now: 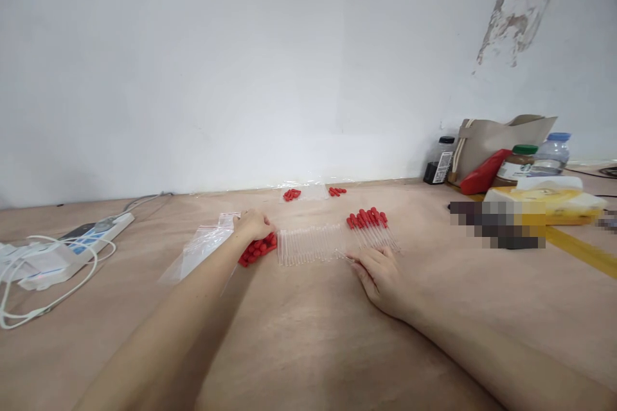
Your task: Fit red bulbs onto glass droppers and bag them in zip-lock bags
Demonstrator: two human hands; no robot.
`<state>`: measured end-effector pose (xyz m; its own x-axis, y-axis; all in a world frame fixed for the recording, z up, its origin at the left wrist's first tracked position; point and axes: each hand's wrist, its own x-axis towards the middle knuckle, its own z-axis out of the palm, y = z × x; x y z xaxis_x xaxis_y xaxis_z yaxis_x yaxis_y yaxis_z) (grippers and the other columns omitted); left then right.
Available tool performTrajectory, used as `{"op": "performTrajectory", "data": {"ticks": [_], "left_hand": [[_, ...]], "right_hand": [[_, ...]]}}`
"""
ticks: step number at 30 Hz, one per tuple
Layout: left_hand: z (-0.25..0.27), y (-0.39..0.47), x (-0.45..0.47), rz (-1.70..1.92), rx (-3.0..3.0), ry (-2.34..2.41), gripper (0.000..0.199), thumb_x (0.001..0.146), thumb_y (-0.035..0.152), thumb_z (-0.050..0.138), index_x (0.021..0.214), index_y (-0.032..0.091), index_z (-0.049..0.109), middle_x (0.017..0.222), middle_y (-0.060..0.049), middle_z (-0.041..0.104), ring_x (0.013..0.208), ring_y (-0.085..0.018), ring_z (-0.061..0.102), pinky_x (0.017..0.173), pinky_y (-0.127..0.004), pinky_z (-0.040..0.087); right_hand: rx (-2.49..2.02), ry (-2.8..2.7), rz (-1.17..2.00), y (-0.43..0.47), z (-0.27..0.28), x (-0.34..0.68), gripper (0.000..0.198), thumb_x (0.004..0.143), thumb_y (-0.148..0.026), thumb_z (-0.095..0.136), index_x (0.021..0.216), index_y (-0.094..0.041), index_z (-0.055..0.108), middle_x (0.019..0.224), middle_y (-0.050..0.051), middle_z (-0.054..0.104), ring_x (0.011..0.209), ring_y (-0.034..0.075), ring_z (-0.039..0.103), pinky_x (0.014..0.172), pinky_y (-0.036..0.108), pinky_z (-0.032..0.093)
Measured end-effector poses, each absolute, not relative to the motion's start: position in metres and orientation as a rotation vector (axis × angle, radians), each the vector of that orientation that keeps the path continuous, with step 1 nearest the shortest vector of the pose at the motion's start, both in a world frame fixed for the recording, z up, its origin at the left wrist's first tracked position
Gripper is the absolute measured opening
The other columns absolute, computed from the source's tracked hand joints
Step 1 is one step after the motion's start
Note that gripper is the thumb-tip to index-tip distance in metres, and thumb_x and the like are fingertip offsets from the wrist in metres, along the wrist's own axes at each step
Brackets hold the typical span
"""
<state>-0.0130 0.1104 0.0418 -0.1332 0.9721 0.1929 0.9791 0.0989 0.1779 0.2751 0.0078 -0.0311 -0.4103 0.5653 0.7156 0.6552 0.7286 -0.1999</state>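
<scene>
My left hand (254,225) is over a pile of red rubber bulbs (258,249), fingers bent together at its far edge; whatever they pinch is hidden. My right hand (378,273) pinches a thin clear dropper tube (343,255) between thumb and fingers, its end pointing left. Between the hands lies a row of clear dropper tubes (306,245), side by side. Just beyond my right hand, several droppers with red bulbs (369,218) on their far ends lie in a group.
Clear plastic bags (205,244) lie left of the bulbs. More red pieces (292,194) rest on clear plastic by the wall. A power strip (81,253) with white cables is at left. A dark bottle (439,160), jar (518,164), grey bag (496,141) and yellow tissue pack (573,205) stand right.
</scene>
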Motion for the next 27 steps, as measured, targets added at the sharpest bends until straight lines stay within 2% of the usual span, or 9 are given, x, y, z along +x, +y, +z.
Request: {"op": "performTrajectory", "data": {"ticks": [4, 7, 11, 14, 17, 19, 21, 24, 27], "left_hand": [[0.038, 0.112, -0.011, -0.465, -2.056, -2.329, 0.017, 0.054, 0.037, 0.069, 0.049, 0.021, 0.065, 0.078, -0.011, 0.067, 0.098, -0.037, 0.051, 0.082, -0.049, 0.033], [0.039, 0.108, -0.011, -0.576, -2.033, -2.33, 0.013, 0.056, 0.031, 0.067, 0.049, 0.021, 0.064, 0.075, -0.01, 0.067, 0.096, -0.036, 0.053, 0.081, -0.048, 0.034], [0.045, 0.099, -0.015, -0.8, -1.995, -2.299, 0.015, 0.065, 0.033, 0.059, 0.063, 0.019, 0.064, 0.074, -0.009, 0.067, 0.088, -0.033, 0.058, 0.075, -0.043, 0.04], [0.046, 0.084, -0.015, -1.014, -2.036, -2.182, 0.026, 0.076, 0.038, 0.046, 0.076, 0.017, 0.06, 0.084, -0.008, 0.065, 0.088, -0.026, 0.059, 0.071, -0.034, 0.044], [0.04, 0.058, -0.009, -1.173, -2.169, -2.015, 0.026, 0.083, 0.038, 0.035, 0.088, 0.018, 0.051, 0.096, -0.005, 0.062, 0.084, -0.017, 0.06, 0.07, -0.027, 0.046], [0.033, 0.037, -0.001, -1.219, -2.346, -1.882, 0.018, 0.085, 0.035, 0.035, 0.086, 0.02, 0.046, 0.098, -0.003, 0.062, 0.08, -0.013, 0.06, 0.07, -0.025, 0.046], [0.026, 0.017, 0.008, -1.293, -2.665, -1.653, 0.012, 0.087, 0.03, 0.035, 0.084, 0.02, 0.041, 0.087, -0.003, 0.063, 0.074, -0.014, 0.06, 0.068, -0.027, 0.046], [0.013, -0.005, 0.023, -1.204, -2.881, -1.675, 0.006, 0.088, 0.026, 0.037, 0.087, 0.021, 0.039, 0.077, 0.0, 0.061, 0.062, -0.013, 0.06, 0.063, -0.027, 0.047], [-0.003, -0.013, 0.036, -1.298, -2.939, -1.661, 0.011, 0.086, 0.025, 0.042, 0.096, 0.021, 0.038, 0.081, -0.001, 0.06, 0.07, -0.014, 0.061, 0.066, -0.028, 0.048]], "right_hand": [[-0.924, -2.134, -0.135, 0.008, -0.031, 0.275, 0.021, 0.085, -0.014, 0.038, 0.098, -0.017, 0.054, 0.085, 0.006, 0.065, 0.076, 0.016, 0.057, 0.072, 0.031, 0.031], [-0.918, -2.125, -0.13, 0.008, -0.032, 0.275, 0.021, 0.085, -0.014, 0.039, 0.098, -0.017, 0.054, 0.086, 0.006, 0.065, 0.076, 0.015, 0.057, 0.072, 0.031, 0.032], [-0.881, -2.115, -0.108, 0.009, -0.032, 0.275, 0.021, 0.085, -0.016, 0.039, 0.1, -0.018, 0.054, 0.085, 0.006, 0.064, 0.076, 0.015, 0.057, 0.073, 0.031, 0.034], [-0.865, -2.092, -0.104, 0.01, -0.033, 0.275, 0.023, 0.085, -0.016, 0.04, 0.104, -0.018, 0.053, 0.084, 0.005, 0.064, 0.076, 0.015, 0.056, 0.071, 0.031, 0.036], [-0.873, -2.063, -0.116, 0.011, -0.032, 0.274, 0.024, 0.085, -0.016, 0.039, 0.106, -0.017, 0.052, 0.081, 0.005, 0.063, 0.073, 0.015, 0.056, 0.069, 0.03, 0.037], [-0.872, -2.065, -0.112, 0.011, -0.031, 0.274, 0.023, 0.086, -0.016, 0.038, 0.104, -0.017, 0.053, 0.082, 0.005, 0.063, 0.072, 0.015, 0.056, 0.069, 0.03, 0.038], [-0.877, -2.071, -0.094, 0.01, -0.029, 0.273, 0.022, 0.086, -0.016, 0.037, 0.101, -0.017, 0.053, 0.085, 0.005, 0.063, 0.073, 0.015, 0.056, 0.07, 0.03, 0.037], [-0.896, -2.087, -0.064, 0.009, -0.027, 0.273, 0.019, 0.086, -0.016, 0.038, 0.096, -0.017, 0.054, 0.083, 0.005, 0.063, 0.073, 0.015, 0.055, 0.07, 0.03, 0.036], [-0.896, -2.113, -0.063, 0.008, -0.026, 0.272, 0.018, 0.085, -0.018, 0.039, 0.091, -0.017, 0.057, 0.08, 0.005, 0.062, 0.072, 0.014, 0.054, 0.069, 0.03, 0.035]]}}
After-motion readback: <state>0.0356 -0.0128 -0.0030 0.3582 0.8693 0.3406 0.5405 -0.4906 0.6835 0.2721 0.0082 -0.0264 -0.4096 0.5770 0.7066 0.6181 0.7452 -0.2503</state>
